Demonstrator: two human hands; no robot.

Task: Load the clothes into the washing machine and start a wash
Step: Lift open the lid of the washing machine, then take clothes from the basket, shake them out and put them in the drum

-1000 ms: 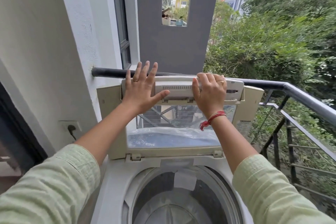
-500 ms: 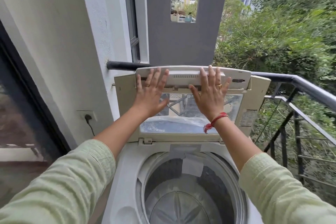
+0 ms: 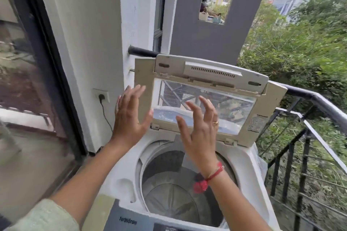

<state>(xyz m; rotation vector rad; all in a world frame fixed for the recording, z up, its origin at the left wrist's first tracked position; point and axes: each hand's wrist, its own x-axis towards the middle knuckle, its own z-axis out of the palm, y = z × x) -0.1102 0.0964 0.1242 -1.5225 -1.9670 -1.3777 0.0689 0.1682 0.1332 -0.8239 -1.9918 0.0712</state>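
Observation:
A white top-loading washing machine point(image 3: 251, 167) stands before me on a balcony. Its beige folding lid point(image 3: 210, 73) with a clear window stands upright at the back, leaning toward the railing. The drum point(image 3: 169, 193) is open and I see no clothes in it. My left hand point(image 3: 129, 118) hovers with fingers spread just left of the lid, not touching it. My right hand point(image 3: 201, 129) is in front of the lid's window, fingers apart, holding nothing. A red thread is tied around that wrist. No clothes are in view.
A black metal railing point(image 3: 319, 101) runs behind and to the right of the machine, with green bushes beyond. A white wall with a socket and plugged cable point(image 3: 101, 96) is on the left, beside a dark-framed glass door point(image 3: 43, 62). The control panel point(image 3: 142, 221) is nearest me.
Both hands have come off the raised lid and pulled back toward me. The lid stays upright. My view has swung left and down, showing more of the door and drum.

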